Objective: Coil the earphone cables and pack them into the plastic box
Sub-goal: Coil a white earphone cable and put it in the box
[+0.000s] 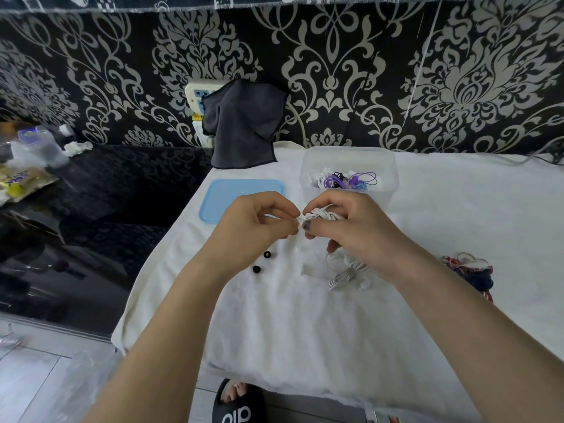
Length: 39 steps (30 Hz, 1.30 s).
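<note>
My right hand (351, 230) grips a coiled white earphone cable (322, 215) above the white cloth. My left hand (259, 227) pinches the loose end of that cable right beside the coil. Behind my hands stands the clear plastic box (308, 166), open, with several coiled cables in purple, white and black inside (348, 180). Its blue lid (219, 193) lies flat to the left of it. Another white earphone bundle (348, 274) lies on the cloth under my right wrist. A red, white and dark blue cable tangle (471, 268) lies at the right.
Two small black ear tips (262, 262) lie on the white cloth (305, 331) below my left hand. A dark grey towel (241, 123) hangs on the patterned wall over a socket. A black glossy table (91, 209) with plastic bags is at the left.
</note>
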### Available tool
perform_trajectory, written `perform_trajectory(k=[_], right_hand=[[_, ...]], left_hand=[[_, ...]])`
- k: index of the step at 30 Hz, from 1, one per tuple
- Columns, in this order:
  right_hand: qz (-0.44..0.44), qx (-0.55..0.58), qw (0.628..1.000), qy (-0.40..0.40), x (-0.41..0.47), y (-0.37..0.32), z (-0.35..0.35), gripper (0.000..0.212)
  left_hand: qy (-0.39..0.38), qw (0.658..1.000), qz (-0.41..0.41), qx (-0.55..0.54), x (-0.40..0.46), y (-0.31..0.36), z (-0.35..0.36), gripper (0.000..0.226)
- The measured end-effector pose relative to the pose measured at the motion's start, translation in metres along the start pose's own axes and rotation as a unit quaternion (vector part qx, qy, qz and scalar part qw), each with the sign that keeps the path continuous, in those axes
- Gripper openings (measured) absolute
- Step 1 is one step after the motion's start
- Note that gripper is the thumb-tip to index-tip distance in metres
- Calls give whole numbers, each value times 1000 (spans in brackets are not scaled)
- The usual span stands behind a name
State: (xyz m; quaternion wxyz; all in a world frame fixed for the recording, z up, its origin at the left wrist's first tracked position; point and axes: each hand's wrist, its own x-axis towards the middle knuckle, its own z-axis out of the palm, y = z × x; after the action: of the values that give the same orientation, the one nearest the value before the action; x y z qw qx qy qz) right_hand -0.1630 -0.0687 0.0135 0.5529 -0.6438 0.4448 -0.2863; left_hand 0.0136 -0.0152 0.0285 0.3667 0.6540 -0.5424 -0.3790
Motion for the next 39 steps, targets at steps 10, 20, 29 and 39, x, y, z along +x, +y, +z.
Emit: perform_trajectory(k=[10,20,29,39], right_hand=[[17,25,999,32,2,3,2,11],[-7,50,995,81,2,3,5,14],[9,96,993,72,0,-1,1,13],[23,127,990,62,-1,-1,0,14]], left_hand=[[50,997,50,19,-2,3,8,18],[84,994,61,23,1,6,15,18],[86,992,81,32,1,7,16,18],[76,992,97,32,2,5,17,22]])
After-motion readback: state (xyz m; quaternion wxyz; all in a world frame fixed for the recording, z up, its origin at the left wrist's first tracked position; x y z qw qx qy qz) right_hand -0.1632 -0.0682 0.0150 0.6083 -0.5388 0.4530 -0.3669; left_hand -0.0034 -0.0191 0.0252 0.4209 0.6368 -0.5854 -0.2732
